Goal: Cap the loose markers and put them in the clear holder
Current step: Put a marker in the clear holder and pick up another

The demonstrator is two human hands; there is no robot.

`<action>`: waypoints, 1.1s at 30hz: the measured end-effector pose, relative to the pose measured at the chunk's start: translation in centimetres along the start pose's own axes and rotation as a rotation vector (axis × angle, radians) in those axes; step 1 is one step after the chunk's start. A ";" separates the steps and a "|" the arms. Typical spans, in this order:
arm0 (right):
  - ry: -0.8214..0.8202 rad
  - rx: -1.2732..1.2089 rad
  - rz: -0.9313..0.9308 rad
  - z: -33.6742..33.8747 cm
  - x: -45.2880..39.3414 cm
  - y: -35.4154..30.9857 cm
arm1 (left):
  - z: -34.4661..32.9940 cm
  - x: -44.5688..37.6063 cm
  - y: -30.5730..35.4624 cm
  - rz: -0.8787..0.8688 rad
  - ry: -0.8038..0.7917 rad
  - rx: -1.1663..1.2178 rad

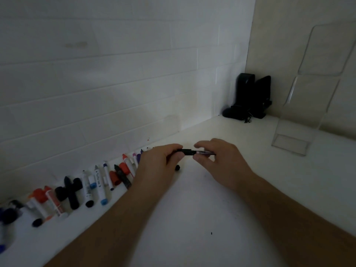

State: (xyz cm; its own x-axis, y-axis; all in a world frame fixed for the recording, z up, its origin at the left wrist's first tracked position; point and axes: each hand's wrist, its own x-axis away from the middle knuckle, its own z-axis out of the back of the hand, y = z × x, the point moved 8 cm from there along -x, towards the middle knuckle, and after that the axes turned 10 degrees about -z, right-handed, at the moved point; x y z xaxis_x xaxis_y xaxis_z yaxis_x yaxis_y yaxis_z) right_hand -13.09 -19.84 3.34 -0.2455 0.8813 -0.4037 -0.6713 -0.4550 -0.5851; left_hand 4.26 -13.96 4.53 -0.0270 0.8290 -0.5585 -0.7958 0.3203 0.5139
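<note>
My left hand (158, 162) grips a black marker cap (185, 151) and my right hand (217, 158) pinches the marker's barrel (204, 152); the two parts meet end to end above the white counter. A small black cap (177, 167) lies on the counter just below my left hand. Several loose markers and caps (92, 182) in red, black, blue and purple lie in a row along the wall at the left. The clear holder (289, 145) stands empty at the right, near the side wall.
Two black devices (248, 97) with a cord stand in the back corner. A white tiled wall (115, 83) runs along the back. Open white counter (192, 218) lies between my forearms and in front of the holder.
</note>
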 end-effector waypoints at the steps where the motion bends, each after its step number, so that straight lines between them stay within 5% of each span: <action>1: -0.008 0.008 0.032 0.0 0.1 -0.4 | -0.1 0.0 -0.1 0.009 0.001 0.022; 14: 0.003 0.064 0.084 0.6 1.2 -2.9 | -1.0 0.2 0.1 0.094 0.037 0.139; 26: 0.005 0.278 0.126 1.1 1.0 -3.3 | -2.0 0.5 1.7 -0.121 0.021 0.180; 31: 0.218 -0.211 -0.227 7.5 -1.3 0.1 | -3.9 1.6 3.9 -0.314 -0.094 0.121; 33: 0.357 -0.227 -0.233 11.5 -2.7 1.1 | -4.8 2.3 4.9 -0.442 -0.170 0.034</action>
State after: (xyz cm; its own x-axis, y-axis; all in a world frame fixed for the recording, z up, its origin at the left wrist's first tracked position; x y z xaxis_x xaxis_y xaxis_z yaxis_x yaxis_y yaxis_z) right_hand -21.26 -21.22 11.87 0.1752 0.8823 -0.4369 -0.5005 -0.3023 -0.8112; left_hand -2.61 -12.74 2.63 0.4112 0.6725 -0.6153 -0.6887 0.6714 0.2737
